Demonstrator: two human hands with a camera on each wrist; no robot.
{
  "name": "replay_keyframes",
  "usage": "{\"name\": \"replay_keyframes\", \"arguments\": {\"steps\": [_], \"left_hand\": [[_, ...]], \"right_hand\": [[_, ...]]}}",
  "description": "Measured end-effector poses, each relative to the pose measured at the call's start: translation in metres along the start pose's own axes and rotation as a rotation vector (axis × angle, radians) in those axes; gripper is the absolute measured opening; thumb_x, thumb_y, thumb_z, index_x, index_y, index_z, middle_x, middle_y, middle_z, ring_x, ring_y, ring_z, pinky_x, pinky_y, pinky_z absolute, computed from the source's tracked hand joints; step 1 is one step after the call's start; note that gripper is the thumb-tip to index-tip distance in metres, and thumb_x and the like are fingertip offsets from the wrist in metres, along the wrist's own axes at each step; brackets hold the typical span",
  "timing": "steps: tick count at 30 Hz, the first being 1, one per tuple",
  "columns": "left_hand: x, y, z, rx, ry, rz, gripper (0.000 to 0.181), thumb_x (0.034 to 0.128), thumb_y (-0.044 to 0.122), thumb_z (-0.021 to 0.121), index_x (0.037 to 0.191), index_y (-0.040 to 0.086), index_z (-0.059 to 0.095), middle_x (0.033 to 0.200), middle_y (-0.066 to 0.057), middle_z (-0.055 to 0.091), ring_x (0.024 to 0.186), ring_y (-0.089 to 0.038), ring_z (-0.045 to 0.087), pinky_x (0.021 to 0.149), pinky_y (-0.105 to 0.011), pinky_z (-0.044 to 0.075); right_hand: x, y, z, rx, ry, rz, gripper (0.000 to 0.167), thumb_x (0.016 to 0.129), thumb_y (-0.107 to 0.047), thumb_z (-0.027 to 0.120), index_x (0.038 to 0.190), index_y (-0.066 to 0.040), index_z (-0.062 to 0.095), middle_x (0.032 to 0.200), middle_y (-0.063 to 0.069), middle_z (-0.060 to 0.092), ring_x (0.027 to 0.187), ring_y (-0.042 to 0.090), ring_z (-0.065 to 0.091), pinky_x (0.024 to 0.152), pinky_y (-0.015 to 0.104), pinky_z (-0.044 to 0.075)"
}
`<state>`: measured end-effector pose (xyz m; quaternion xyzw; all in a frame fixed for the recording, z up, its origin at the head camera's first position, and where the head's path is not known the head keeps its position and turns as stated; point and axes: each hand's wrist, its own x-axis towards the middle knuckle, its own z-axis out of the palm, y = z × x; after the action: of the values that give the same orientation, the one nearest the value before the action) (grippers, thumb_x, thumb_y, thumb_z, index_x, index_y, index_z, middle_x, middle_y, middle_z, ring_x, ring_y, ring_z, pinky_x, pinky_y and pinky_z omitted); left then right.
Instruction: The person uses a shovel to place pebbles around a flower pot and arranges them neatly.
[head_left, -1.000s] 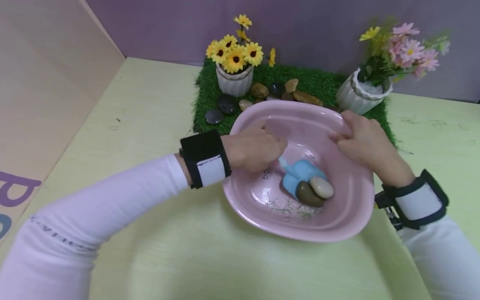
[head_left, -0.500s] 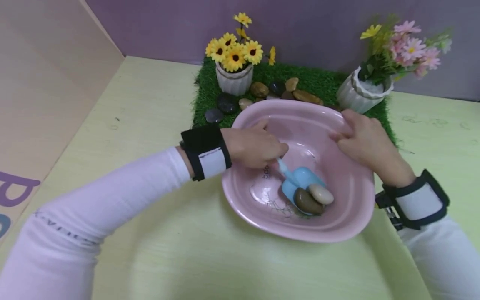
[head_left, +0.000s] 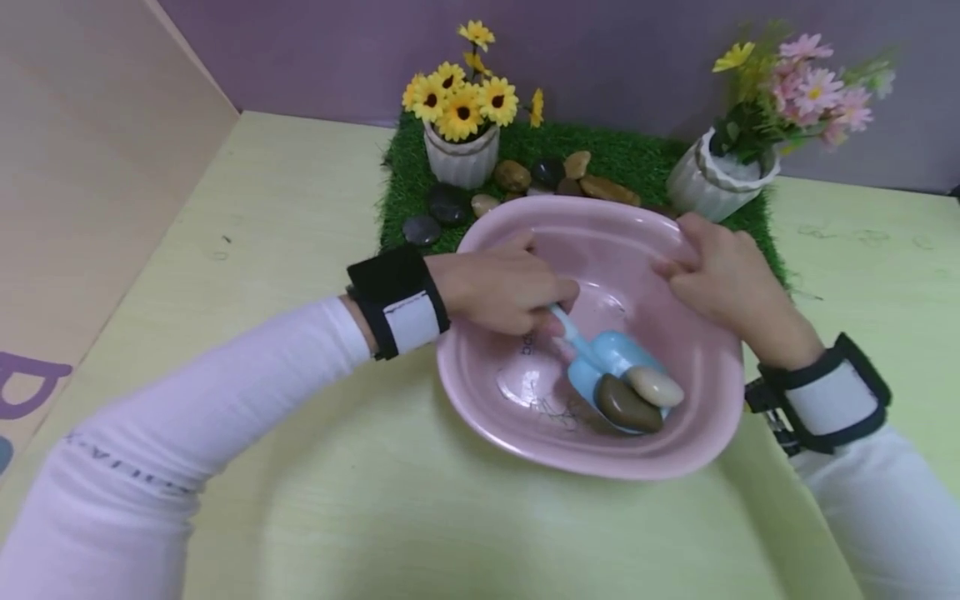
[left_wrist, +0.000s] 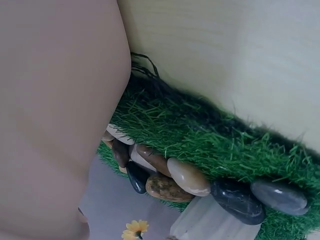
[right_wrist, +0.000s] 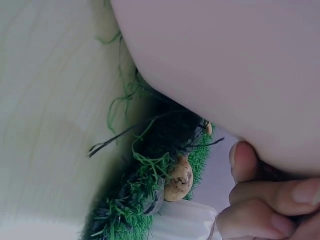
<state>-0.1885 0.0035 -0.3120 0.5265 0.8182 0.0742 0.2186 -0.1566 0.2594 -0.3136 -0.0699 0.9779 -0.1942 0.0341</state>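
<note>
In the head view my left hand (head_left: 510, 287) reaches over the left rim of a pink basin (head_left: 480, 400) and grips the handle of a light blue scoop (head_left: 618, 354). Two smooth stones lie on the scoop's blade, a brown stone (head_left: 626, 404) and a cream stone (head_left: 655, 387). My right hand (head_left: 723, 275) holds the basin's far right rim, thumb inside and fingers outside. The right wrist view shows the curled fingers (right_wrist: 260, 210) beneath the basin's outer wall (right_wrist: 225, 75). In the left wrist view the basin's wall (left_wrist: 55, 110) hides the left hand.
Behind the basin lies a green turf mat (head_left: 401, 183) bearing several pebbles (head_left: 448, 204). A pot of yellow flowers (head_left: 461, 158) stands on its left, and a tilted pot of pink flowers (head_left: 716, 179) on its right. Grass bits (head_left: 555, 412) lie in the basin, above the pale table (head_left: 360, 517).
The left hand has come to grip the scoop's handle, and the scoop with its two stones has shifted slightly right. The right hand keeps its hold on the rim.
</note>
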Motion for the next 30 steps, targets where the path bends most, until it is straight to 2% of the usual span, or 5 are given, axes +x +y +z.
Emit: {"name": "replay_keyframes", "arguments": {"steps": [5, 9, 13, 20, 30], "left_hand": [[-0.0008, 0.0000, -0.0001, -0.038, 0.068, 0.025, 0.022, 0.0981, 0.042, 0.056, 0.104, 0.022, 0.063, 0.082, 0.010, 0.066, 0.082, -0.010, 0.058, 0.103, -0.037, 0.028], [-0.0018, 0.0006, -0.0006, -0.088, 0.098, 0.024, 0.022, 0.0979, 0.041, 0.058, 0.102, 0.020, 0.064, 0.078, 0.007, 0.060, 0.075, -0.012, 0.055, 0.087, -0.030, 0.040], [-0.0030, 0.0014, -0.0004, -0.119, 0.109, 0.015, 0.023, 0.0986, 0.040, 0.057, 0.102, 0.019, 0.064, 0.076, 0.006, 0.057, 0.071, -0.011, 0.053, 0.074, -0.026, 0.042], [-0.0052, 0.0026, -0.0006, -0.139, 0.147, 0.008, 0.023, 0.0983, 0.041, 0.057, 0.101, 0.019, 0.064, 0.074, 0.006, 0.056, 0.070, -0.011, 0.053, 0.074, -0.025, 0.041], [-0.0079, 0.0026, -0.0031, -0.161, 0.214, 0.030, 0.023, 0.0979, 0.040, 0.058, 0.100, 0.018, 0.065, 0.073, 0.007, 0.058, 0.066, -0.010, 0.053, 0.070, -0.025, 0.042]], "right_hand": [[0.0005, 0.0017, -0.0002, 0.003, 0.008, 0.003, 0.029, 0.093, -0.024, 0.059, 0.082, -0.008, 0.038, 0.064, 0.009, 0.037, 0.062, 0.028, 0.041, 0.054, 0.035, 0.030], [0.0010, 0.0010, -0.0003, 0.017, 0.014, -0.008, 0.025, 0.092, -0.021, 0.059, 0.082, -0.007, 0.040, 0.064, 0.010, 0.039, 0.062, 0.028, 0.042, 0.055, 0.035, 0.030], [0.0003, -0.0002, 0.0004, 0.025, 0.012, -0.010, 0.025, 0.092, -0.021, 0.058, 0.082, -0.007, 0.040, 0.064, 0.010, 0.039, 0.063, 0.028, 0.041, 0.056, 0.035, 0.030], [-0.0014, 0.0000, 0.0006, 0.026, 0.018, -0.002, 0.030, 0.094, -0.023, 0.060, 0.081, -0.007, 0.037, 0.063, 0.008, 0.036, 0.063, 0.028, 0.041, 0.056, 0.035, 0.030], [0.0000, 0.0011, 0.0002, 0.027, 0.021, -0.015, 0.025, 0.093, -0.020, 0.059, 0.083, -0.007, 0.041, 0.064, 0.008, 0.037, 0.064, 0.028, 0.041, 0.057, 0.035, 0.030]]}}
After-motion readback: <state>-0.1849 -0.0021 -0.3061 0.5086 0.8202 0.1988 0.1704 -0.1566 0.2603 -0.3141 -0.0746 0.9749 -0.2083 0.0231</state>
